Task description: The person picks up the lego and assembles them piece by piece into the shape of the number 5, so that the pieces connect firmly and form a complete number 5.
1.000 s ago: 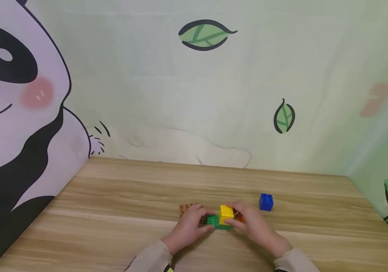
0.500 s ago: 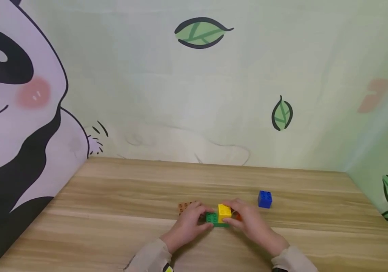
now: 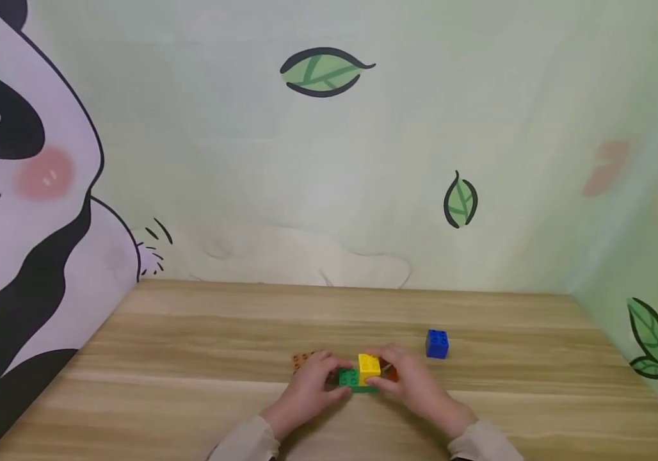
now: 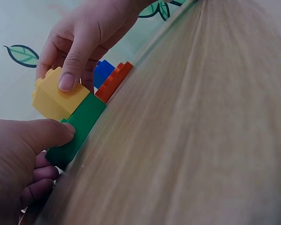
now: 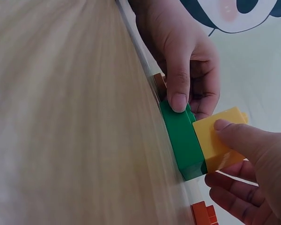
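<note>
On the table a green brick (image 3: 349,378) lies flat, with a yellow brick (image 3: 369,366) on top of its right part. My left hand (image 3: 308,392) grips the green brick's left end; in the left wrist view its thumb presses the side of the green brick (image 4: 83,127). My right hand (image 3: 421,392) pinches the yellow brick between thumb and fingers, and the right wrist view shows the thumb on the face of the yellow brick (image 5: 220,140). Whether the studs are fully joined I cannot tell.
A brown studded brick (image 3: 299,363) lies behind my left hand, partly hidden. An orange-red brick (image 3: 393,374) sits beside my right fingers. The blue brick (image 3: 437,344) stands farther back to the right. Behind the table rises a printed backdrop (image 3: 219,160).
The yellow brick has come down slightly onto the green one since the first frame. Both hands keep their holds. The head view has shifted a little.
</note>
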`<state>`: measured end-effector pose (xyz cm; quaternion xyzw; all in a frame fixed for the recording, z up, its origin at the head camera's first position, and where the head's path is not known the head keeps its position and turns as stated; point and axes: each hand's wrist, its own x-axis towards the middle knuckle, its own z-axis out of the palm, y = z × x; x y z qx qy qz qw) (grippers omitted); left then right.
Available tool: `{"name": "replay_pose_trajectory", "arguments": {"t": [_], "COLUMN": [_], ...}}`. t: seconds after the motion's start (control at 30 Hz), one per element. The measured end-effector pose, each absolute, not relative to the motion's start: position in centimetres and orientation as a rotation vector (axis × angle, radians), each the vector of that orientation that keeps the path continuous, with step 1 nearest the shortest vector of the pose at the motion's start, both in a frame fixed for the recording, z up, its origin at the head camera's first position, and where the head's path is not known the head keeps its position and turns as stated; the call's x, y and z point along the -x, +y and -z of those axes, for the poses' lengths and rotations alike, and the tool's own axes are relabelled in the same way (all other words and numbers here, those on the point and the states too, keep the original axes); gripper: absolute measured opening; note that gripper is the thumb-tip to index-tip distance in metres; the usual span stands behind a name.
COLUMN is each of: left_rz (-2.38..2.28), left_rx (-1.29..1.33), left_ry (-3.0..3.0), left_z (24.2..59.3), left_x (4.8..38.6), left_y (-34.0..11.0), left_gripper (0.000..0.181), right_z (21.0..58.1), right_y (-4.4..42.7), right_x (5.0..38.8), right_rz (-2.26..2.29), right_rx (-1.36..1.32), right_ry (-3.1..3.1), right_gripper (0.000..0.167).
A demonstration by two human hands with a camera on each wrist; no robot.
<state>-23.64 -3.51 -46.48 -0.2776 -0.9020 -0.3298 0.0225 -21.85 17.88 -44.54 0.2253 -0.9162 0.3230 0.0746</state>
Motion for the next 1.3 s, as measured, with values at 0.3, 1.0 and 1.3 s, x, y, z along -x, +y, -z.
{"name": "replay_pose_trajectory", "arguments": {"t": [0.3, 1.0, 1.3], "left_rz": [0.980, 0.931, 1.038], "left_rx": [0.874, 0.816, 0.760], "left_ry": [-2.780, -2.776, -2.790], "left_z": [45.9, 43.4, 43.9], "left_x": [23.6, 24.7, 26.0], "left_y": [-3.6, -6.5, -8.0], "left_gripper": [0.037, 0.039, 0.040], "right_z": [44.0, 43.8, 43.9], "right_y": [18.0, 18.2, 18.2], "right_x": [21.9, 22.1, 22.3], "right_rz": [-1.059, -1.217, -1.237], "right_rx": [-0.667, -0.567, -0.568], "right_ry": [-2.758, -2.783, -2.783], "right_gripper": [0.048, 0.038, 0.039]}}
